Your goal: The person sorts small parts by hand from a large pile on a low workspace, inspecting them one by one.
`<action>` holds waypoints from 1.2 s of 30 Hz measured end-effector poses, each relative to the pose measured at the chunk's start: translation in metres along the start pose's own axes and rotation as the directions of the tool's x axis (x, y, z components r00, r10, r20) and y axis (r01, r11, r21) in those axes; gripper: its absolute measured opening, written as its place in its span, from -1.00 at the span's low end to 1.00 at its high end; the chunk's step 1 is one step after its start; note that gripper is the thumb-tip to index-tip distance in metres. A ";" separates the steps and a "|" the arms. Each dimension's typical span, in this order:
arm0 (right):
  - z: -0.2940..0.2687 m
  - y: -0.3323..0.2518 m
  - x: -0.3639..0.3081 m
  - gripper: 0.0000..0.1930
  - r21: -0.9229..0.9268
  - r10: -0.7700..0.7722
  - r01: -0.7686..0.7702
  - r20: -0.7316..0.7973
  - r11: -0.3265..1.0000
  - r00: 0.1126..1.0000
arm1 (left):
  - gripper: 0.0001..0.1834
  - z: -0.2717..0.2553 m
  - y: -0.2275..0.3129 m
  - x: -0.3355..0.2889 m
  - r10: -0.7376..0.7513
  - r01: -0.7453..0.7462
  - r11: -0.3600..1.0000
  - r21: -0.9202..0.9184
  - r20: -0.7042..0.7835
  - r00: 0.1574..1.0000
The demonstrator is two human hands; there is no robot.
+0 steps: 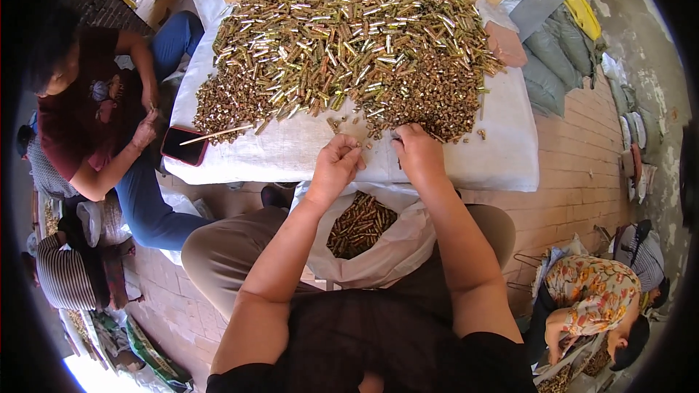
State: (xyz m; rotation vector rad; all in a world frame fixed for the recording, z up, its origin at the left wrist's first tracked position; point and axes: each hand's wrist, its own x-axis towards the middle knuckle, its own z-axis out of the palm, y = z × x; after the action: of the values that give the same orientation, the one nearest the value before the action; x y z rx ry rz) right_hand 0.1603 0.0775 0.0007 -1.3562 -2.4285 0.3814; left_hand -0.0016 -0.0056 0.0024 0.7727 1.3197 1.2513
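Note:
A wide heap of brass-coloured metal tubes (pixel 349 36) covers the cloth-topped table in front of me. Along its near edge lie small metal nuts (pixel 429 105). My left hand (pixel 338 162) is closed in a pinch just short of the heap, with a small shiny metal piece at its fingertips. Beside it, my right hand (pixel 420 154) has its fingers curled together at the edge of the nuts; what they hold, if anything, is hidden. Below both hands, an open white sack (pixel 393 266) between my knees holds many finished-looking metal pieces (pixel 362 224).
A red-edged phone (pixel 183 146) with a thin wooden stick (pixel 218 133) across it lies at the table's left corner. A person in a dark red shirt (pixel 95 102) sits at left. Another in a flowered shirt (pixel 593 295) bends at lower right. Grey sacks (pixel 546 65) stand at right.

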 end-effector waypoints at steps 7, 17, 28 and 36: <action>0.003 0.006 -0.001 -0.77 -0.087 0.133 -0.133 -0.010 0.987 0.991 | -0.86 0.003 -0.003 -0.004 -0.060 0.063 0.997 -0.052 0.056 0.997; -0.011 -0.009 -0.005 -0.85 0.823 0.219 -0.358 0.288 0.441 0.932 | -0.87 0.007 0.001 -0.010 -0.014 0.020 0.990 -0.143 0.046 0.999; -0.026 -0.007 -0.013 -0.85 0.906 0.084 -0.381 0.371 0.183 0.925 | -0.93 0.028 0.003 -0.013 0.058 -0.050 0.982 -0.183 0.036 0.998; -0.032 -0.003 -0.017 -0.80 0.900 0.129 -0.409 0.392 0.151 0.911 | -0.92 0.035 -0.001 -0.014 0.100 -0.093 0.988 -0.120 0.051 0.994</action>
State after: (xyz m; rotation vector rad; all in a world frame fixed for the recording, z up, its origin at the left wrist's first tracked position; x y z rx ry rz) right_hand 0.1801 0.0637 0.0286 -1.0363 -1.2964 1.9017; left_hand 0.0349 -0.0113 0.0115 0.7901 1.1633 1.3617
